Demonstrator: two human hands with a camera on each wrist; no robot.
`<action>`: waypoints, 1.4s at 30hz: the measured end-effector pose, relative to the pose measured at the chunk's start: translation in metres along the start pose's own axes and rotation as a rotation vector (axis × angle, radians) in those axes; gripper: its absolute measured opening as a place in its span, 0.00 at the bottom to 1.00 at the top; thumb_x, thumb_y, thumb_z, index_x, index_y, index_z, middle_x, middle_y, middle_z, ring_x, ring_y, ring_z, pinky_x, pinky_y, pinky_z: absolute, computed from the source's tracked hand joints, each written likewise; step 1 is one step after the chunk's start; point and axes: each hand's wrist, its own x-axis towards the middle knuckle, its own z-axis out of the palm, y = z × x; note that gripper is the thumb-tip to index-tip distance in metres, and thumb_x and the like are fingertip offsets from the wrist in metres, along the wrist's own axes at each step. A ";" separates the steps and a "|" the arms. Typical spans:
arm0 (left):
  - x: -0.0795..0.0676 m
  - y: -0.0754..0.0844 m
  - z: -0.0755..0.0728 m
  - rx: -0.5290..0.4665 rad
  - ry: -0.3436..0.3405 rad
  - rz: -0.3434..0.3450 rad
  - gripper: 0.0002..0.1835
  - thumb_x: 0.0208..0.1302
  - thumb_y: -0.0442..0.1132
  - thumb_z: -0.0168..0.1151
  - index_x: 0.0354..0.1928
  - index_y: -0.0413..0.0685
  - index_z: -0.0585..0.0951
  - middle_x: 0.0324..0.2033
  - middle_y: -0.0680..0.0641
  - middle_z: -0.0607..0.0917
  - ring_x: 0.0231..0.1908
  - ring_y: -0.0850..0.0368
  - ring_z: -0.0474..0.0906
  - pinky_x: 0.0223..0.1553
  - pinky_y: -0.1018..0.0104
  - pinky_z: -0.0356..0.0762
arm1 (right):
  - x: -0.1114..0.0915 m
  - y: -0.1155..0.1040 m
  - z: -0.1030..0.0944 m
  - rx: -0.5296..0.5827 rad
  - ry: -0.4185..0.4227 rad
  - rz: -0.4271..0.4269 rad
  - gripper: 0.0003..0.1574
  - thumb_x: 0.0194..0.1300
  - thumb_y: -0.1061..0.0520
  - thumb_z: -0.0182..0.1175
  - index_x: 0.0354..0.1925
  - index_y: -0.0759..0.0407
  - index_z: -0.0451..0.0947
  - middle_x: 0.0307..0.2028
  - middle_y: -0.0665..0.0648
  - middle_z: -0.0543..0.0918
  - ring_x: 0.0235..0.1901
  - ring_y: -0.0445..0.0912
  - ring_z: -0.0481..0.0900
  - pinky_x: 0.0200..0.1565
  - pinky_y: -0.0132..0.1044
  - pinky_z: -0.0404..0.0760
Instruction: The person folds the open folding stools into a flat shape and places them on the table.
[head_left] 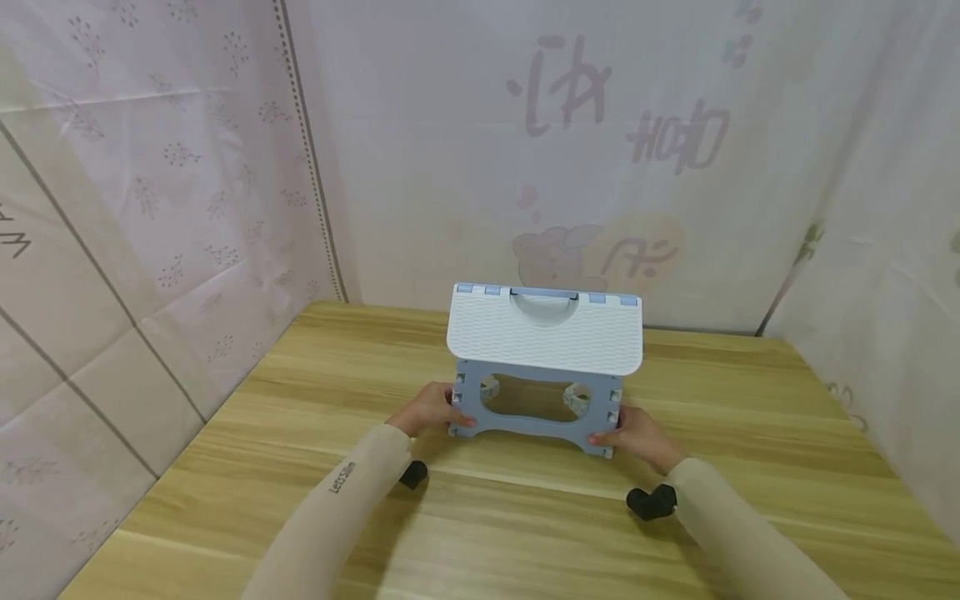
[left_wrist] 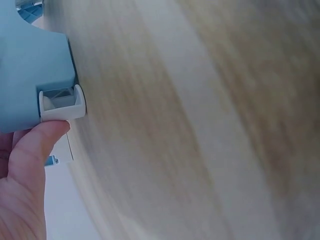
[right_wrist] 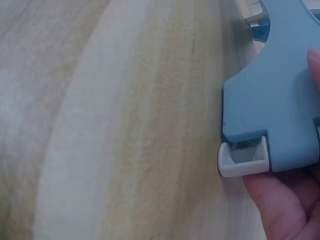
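A folding step stool (head_left: 542, 340) with a white textured top and pale blue legs stands on the wooden table. Its near top panel slopes down toward me, with the half-round handle cutout along the upper edge; the far side of the top is hidden. My left hand (head_left: 431, 407) grips the lower left of the blue leg panel (left_wrist: 35, 65), thumb on its front face. At the lower right corner, my right hand (head_left: 642, 435) holds the same panel (right_wrist: 272, 90) likewise. Some fingers of both hands are hidden behind the stool.
The wooden table (head_left: 517, 517) reaches out on all sides of the stool. Printed curtains (head_left: 420, 167) hang behind and at both sides. A black wrist camera (head_left: 651, 503) sits by the right cuff, another black piece (head_left: 414, 475) by the left.
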 end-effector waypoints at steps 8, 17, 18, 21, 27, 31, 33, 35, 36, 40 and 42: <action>0.002 -0.003 0.000 0.001 0.007 -0.002 0.21 0.51 0.26 0.73 0.49 0.34 0.81 0.44 0.39 0.86 0.39 0.54 0.83 0.39 0.62 0.81 | -0.001 0.001 0.002 0.008 -0.004 -0.002 0.40 0.56 0.58 0.71 0.58 0.81 0.67 0.51 0.74 0.80 0.51 0.62 0.79 0.52 0.53 0.77; 0.002 -0.006 0.002 0.034 0.034 -0.015 0.21 0.49 0.26 0.73 0.49 0.34 0.82 0.45 0.38 0.86 0.44 0.50 0.83 0.44 0.60 0.81 | -0.001 0.004 0.007 0.037 -0.021 0.002 0.41 0.57 0.58 0.70 0.60 0.81 0.65 0.52 0.75 0.79 0.52 0.63 0.78 0.54 0.55 0.75; 0.001 -0.007 0.002 0.035 0.031 -0.020 0.22 0.49 0.26 0.73 0.49 0.34 0.82 0.45 0.38 0.86 0.45 0.49 0.83 0.45 0.59 0.81 | -0.001 0.005 0.008 0.038 -0.026 0.002 0.41 0.57 0.58 0.70 0.60 0.81 0.65 0.52 0.74 0.79 0.52 0.63 0.78 0.54 0.55 0.75; 0.000 -0.008 0.002 0.036 0.017 -0.022 0.23 0.50 0.26 0.73 0.51 0.34 0.81 0.46 0.38 0.86 0.47 0.47 0.83 0.48 0.56 0.80 | -0.001 0.007 0.010 0.030 -0.021 0.000 0.40 0.56 0.58 0.70 0.59 0.80 0.66 0.52 0.74 0.80 0.51 0.62 0.79 0.53 0.54 0.76; 0.000 -0.008 0.000 0.036 0.005 0.010 0.23 0.50 0.26 0.73 0.51 0.33 0.81 0.46 0.37 0.85 0.46 0.46 0.83 0.44 0.56 0.82 | 0.001 0.007 0.010 0.011 0.007 -0.014 0.38 0.54 0.60 0.71 0.56 0.81 0.69 0.48 0.73 0.81 0.48 0.60 0.81 0.50 0.51 0.78; 0.002 -0.007 0.000 0.042 0.015 0.003 0.22 0.49 0.26 0.73 0.49 0.34 0.82 0.45 0.37 0.86 0.44 0.48 0.83 0.40 0.59 0.82 | 0.001 0.005 0.007 0.014 0.000 -0.020 0.38 0.55 0.60 0.71 0.56 0.81 0.67 0.48 0.74 0.81 0.47 0.60 0.81 0.49 0.51 0.79; 0.002 -0.006 0.000 0.048 0.020 -0.004 0.21 0.48 0.26 0.73 0.48 0.34 0.82 0.45 0.37 0.86 0.44 0.49 0.83 0.39 0.60 0.82 | 0.001 0.004 0.006 0.018 -0.003 -0.017 0.39 0.55 0.60 0.71 0.57 0.81 0.67 0.49 0.74 0.81 0.48 0.60 0.81 0.49 0.51 0.79; 0.003 -0.005 0.000 0.051 0.027 -0.008 0.21 0.48 0.26 0.74 0.48 0.33 0.82 0.44 0.37 0.86 0.44 0.49 0.83 0.39 0.60 0.82 | 0.001 0.002 0.005 0.015 -0.001 -0.019 0.39 0.55 0.60 0.71 0.57 0.81 0.67 0.49 0.74 0.81 0.48 0.61 0.81 0.50 0.51 0.78; 0.003 -0.004 0.000 0.049 0.027 -0.009 0.21 0.48 0.26 0.74 0.47 0.33 0.82 0.45 0.37 0.86 0.44 0.49 0.83 0.40 0.61 0.82 | 0.002 0.002 0.005 0.020 0.002 -0.017 0.39 0.55 0.60 0.71 0.57 0.80 0.68 0.49 0.74 0.81 0.49 0.61 0.81 0.50 0.52 0.78; 0.004 -0.003 -0.001 0.038 0.020 -0.003 0.22 0.49 0.26 0.73 0.48 0.33 0.82 0.45 0.37 0.86 0.44 0.49 0.83 0.39 0.61 0.82 | 0.002 0.002 0.003 0.018 0.000 -0.021 0.39 0.55 0.60 0.71 0.57 0.80 0.68 0.50 0.74 0.80 0.49 0.61 0.80 0.51 0.53 0.77; 0.005 -0.004 -0.001 0.033 0.010 0.002 0.22 0.49 0.27 0.73 0.49 0.34 0.82 0.45 0.37 0.86 0.44 0.50 0.83 0.38 0.61 0.82 | 0.003 0.003 0.003 0.011 0.002 -0.016 0.38 0.55 0.60 0.71 0.56 0.81 0.68 0.49 0.74 0.81 0.48 0.61 0.81 0.51 0.52 0.77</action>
